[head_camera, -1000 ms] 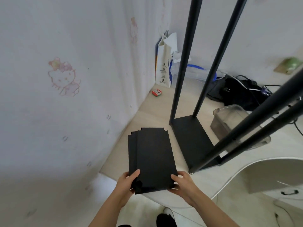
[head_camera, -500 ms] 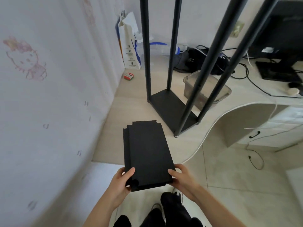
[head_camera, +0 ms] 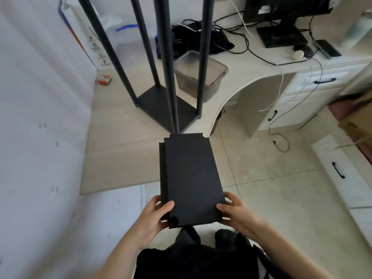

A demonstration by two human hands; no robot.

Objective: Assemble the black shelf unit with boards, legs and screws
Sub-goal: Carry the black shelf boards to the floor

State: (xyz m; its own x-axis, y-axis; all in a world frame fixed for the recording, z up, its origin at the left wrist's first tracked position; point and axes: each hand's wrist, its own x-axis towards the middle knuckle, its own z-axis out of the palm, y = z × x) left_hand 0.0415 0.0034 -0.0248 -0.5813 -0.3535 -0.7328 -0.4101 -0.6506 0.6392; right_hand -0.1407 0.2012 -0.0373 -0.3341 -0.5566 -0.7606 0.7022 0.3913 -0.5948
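Observation:
I hold a stack of black shelf boards (head_camera: pixel 191 178) with notched corners, flat and level in front of my body. My left hand (head_camera: pixel 156 215) grips the stack's near left corner, thumb on top. My right hand (head_camera: pixel 234 213) grips the near right corner the same way. Ahead on the pale desk (head_camera: pixel 112 150) stands the part-built shelf unit: a black base board (head_camera: pixel 161 109) with several tall black legs (head_camera: pixel 169 57) rising from its corners past the top of the view.
A clear plastic bin (head_camera: pixel 201 75) sits right behind the unit. Cables, a black bag and a monitor stand lie at the back. A small red box (head_camera: pixel 104 79) and a paper bag lean by the left wall. White drawers and a cardboard box are at the right.
The view has swung right and down, and the boards have come off the desk toward me, past its front edge and over the tiled floor. Both hands keep the same grip.

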